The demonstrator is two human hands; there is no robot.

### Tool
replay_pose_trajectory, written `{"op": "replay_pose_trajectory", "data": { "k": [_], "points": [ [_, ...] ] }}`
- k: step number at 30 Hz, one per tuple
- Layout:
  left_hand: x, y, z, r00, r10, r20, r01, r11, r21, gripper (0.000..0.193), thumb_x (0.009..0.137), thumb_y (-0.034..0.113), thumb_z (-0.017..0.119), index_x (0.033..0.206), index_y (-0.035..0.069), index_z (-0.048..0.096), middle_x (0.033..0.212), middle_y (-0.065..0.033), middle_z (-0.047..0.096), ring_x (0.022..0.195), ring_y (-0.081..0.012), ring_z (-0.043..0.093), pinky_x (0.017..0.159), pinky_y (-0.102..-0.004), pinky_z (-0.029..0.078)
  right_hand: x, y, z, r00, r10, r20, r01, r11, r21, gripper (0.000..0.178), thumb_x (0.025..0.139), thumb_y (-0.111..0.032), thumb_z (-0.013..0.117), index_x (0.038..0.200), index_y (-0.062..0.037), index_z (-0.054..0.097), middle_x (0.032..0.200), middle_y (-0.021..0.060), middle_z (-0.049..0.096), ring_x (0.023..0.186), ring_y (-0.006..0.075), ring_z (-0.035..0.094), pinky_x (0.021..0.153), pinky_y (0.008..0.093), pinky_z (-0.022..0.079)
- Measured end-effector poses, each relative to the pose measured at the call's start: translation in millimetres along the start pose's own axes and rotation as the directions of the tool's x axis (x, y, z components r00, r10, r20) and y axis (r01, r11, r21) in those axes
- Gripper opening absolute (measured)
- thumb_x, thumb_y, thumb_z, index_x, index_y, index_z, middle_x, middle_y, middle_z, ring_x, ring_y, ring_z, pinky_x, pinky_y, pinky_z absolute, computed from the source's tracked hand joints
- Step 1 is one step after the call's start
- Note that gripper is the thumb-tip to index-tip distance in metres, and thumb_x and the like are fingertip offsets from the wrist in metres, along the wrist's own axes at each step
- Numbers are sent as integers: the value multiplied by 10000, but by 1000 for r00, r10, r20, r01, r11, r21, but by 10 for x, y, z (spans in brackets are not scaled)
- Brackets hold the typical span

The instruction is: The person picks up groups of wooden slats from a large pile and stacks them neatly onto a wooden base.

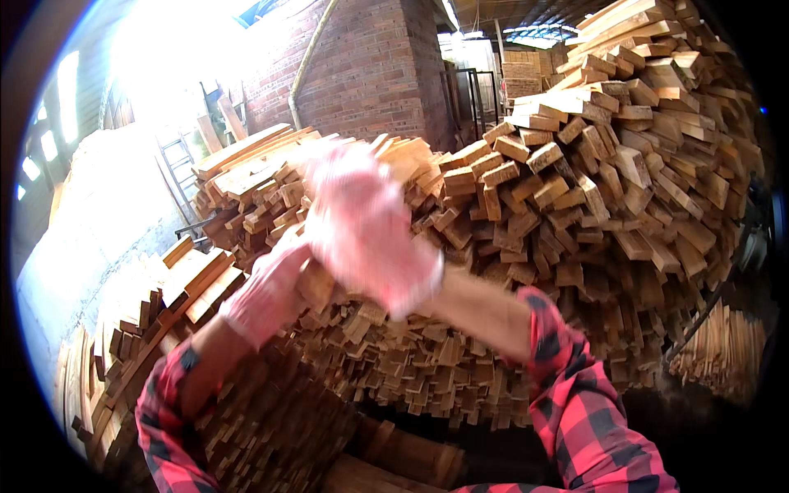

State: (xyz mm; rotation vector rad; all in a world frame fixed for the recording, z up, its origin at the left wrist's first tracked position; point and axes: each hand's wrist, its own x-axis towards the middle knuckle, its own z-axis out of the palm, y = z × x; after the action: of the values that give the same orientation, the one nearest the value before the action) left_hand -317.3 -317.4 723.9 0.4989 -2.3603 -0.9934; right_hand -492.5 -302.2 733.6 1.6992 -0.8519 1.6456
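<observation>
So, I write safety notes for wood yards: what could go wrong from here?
The tall wood pile on the right has uneven, jutting ends, so pieces might slide if knocked. The left grip and right grip are close together near a wood piece, so one could get pinched; blur hides what, if anything, the right one holds. The bare right forearm could be scraped if it brushes those ends.
</observation>
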Motion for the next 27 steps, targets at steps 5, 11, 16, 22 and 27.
{"op": "replay_pose_trajectory", "data": {
  "k": [5,11,16,22,27],
  "points": [
    [-620,-76,668,981,-181,62,155,564,-811,734,898,404,721,1488,85,424,1405,-107,565,1253,-269,589,1023,-430,522,-536,-904,-930,938,267,219,-325,899,293,595,774,-45,751,1343,-109,590,1309,150,614,1291,330,548,1086,429,470],
    [-181,-333,1018,906,-244,345,408,291,-865,906,937,799,372,1562,144,369,1525,-81,493,1334,-282,536,1090,-518,454,-1265,21,-1318,713,514,476,-466,855,-226,934,873,-247,741,1597,-91,172,1529,316,397,1212,328,614,921,377,584],
    [397,-1004,963,866,-497,54,329,485,-810,901,896,702,601,1492,50,424,1347,-221,600,1238,-295,599,1024,-517,498,-1328,-116,-985,82,748,659,-986,-38,165,1280,758,-247,906,1619,-47,-20,1428,264,527,1261,312,575,1081,402,485],
    [19,-1482,1822,919,-384,92,244,372,-896,566,971,360,671,1442,82,527,1352,-103,628,1227,-239,594,1072,-412,469,-2349,-127,-1360,47,712,701,-999,30,36,1192,764,-318,905,1593,-32,97,1495,191,448,1381,294,449,1160,413,384],
    [-283,-1860,2055,851,-525,15,277,425,-862,631,882,377,766,1373,46,548,1290,-79,637,1154,-235,629,990,-435,513,-3322,-217,-1116,-18,796,605,-986,-113,119,1014,726,-292,943,1482,3,335,1337,160,595,1200,244,576,1035,381,481]
  ]
}}
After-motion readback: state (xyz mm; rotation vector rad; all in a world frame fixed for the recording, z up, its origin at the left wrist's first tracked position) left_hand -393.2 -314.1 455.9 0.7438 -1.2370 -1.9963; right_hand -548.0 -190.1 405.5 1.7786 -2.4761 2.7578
